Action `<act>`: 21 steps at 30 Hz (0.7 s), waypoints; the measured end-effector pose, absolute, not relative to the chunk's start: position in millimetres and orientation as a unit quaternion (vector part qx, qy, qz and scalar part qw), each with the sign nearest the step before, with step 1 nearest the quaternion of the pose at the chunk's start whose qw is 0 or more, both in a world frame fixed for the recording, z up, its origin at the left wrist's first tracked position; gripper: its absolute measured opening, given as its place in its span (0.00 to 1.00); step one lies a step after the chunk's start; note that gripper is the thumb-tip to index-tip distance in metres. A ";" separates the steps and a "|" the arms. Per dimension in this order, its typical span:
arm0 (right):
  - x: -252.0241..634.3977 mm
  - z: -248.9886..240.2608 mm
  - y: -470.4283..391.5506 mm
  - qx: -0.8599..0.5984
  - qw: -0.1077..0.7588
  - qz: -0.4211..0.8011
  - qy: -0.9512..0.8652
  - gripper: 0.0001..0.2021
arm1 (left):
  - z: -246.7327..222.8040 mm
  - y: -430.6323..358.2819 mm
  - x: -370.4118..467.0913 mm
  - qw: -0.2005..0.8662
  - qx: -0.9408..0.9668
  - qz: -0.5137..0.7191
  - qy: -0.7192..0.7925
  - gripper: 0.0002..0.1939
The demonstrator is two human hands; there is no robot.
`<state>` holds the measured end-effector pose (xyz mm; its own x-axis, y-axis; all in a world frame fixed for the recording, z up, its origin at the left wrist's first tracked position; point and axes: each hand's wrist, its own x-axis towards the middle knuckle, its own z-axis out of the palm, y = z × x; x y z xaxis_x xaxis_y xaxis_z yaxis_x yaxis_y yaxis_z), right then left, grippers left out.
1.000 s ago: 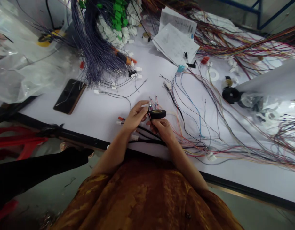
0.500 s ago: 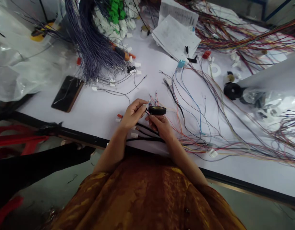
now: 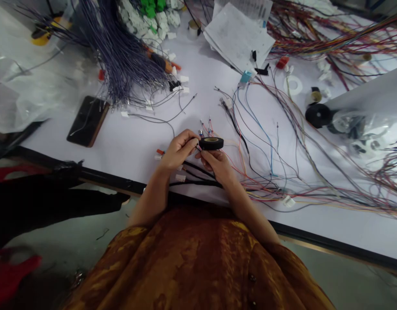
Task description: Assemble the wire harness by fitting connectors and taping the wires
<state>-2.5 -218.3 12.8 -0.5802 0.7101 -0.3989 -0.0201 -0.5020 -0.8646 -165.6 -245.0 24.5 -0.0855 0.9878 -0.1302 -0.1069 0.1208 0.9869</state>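
Note:
Close together over the table's front part, my two hands pinch a thin dark wire between them. A roll of black tape [image 3: 211, 143] sits upright against the fingers of my right hand [image 3: 217, 165], which is closed on the wire just below it. My left hand [image 3: 180, 150] is closed too, thumb against forefinger at the wire's other end. Wire ends with metal terminals [image 3: 209, 125] poke out behind the roll. Black sleeved cables [image 3: 198, 183] with white connectors [image 3: 180, 178] lie below my hands. How the tape meets the wire is hidden by the fingers.
A phone [image 3: 88, 121] lies at left, beside a bundle of purple wires [image 3: 121, 56]. White and green connectors [image 3: 150, 21] are piled behind. Papers [image 3: 239, 36] lie at the back; loose coloured wires [image 3: 314, 172] spread right. A co-worker's dark sleeve [image 3: 88, 206] reaches in at lower left.
Both hands stay pinched on the wire, with the tape roll tilted slightly differently. The whole view has shifted a little, and the co-worker's sleeve at left has moved slightly.

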 end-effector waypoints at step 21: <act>-9.8 13.7 -220.1 -0.375 0.239 0.780 -0.439 0.15 | 36.3 -249.9 -170.6 0.490 0.439 0.509 0.554 0.14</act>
